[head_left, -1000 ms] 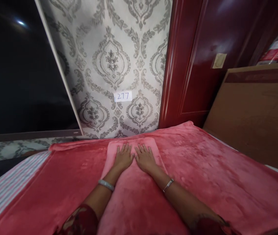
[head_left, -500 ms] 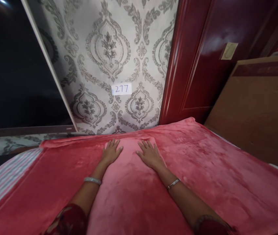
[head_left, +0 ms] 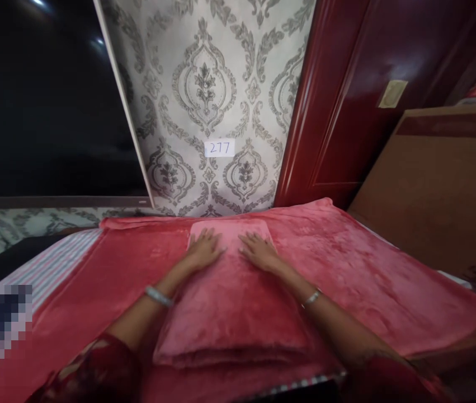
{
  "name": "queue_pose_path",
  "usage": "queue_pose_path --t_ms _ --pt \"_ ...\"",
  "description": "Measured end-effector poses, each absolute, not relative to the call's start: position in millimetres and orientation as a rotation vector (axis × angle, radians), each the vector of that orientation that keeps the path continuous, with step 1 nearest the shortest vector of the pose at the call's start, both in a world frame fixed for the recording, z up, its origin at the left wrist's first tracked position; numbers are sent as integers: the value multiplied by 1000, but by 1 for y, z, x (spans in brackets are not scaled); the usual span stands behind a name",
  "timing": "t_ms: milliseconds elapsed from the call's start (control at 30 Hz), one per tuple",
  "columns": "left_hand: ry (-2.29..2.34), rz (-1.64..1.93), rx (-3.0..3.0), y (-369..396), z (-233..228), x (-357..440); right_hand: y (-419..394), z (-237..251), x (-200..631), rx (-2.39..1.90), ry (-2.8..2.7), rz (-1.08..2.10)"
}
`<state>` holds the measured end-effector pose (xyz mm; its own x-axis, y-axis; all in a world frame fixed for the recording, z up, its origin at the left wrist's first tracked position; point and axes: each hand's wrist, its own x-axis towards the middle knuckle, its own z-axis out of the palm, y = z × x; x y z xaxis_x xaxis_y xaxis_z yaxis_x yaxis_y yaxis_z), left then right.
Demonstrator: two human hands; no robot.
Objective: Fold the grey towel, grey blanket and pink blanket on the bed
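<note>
A folded pink fleece blanket [head_left: 231, 305] lies as a thick pad on a larger red fleece blanket [head_left: 347, 263] spread over the bed. My left hand [head_left: 204, 249] rests flat on the far part of the folded blanket, fingers spread. Beside it, a little to the right, my right hand [head_left: 258, 251] also lies flat on the fabric, palm down. Neither hand grips anything. Both wrists carry silver bangles. The folded blanket's near edge shows stacked layers.
A striped sheet [head_left: 55, 263] shows at the left of the bed. Behind stands a patterned wall with a paper label "277" [head_left: 220, 148], a dark window [head_left: 40, 101] at left, a red wooden door [head_left: 359, 84] and a brown headboard [head_left: 443, 190] at right.
My hands were together, moved apart, and now sit closer again at the far end. The view has pulled back, so the folded blanket's near edge now shows.
</note>
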<state>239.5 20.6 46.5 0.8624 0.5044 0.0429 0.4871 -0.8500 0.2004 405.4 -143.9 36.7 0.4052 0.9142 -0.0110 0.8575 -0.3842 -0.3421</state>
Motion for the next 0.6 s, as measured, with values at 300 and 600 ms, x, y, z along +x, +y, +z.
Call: queue_pose_path --t_ms 300,600 --pt "457 240 2989 -25 6 199 -195 -13 374 -2207 -1667 4" --pt "868 635 1835 -23 11 122 -226 -34 402 -1924 -957 281"
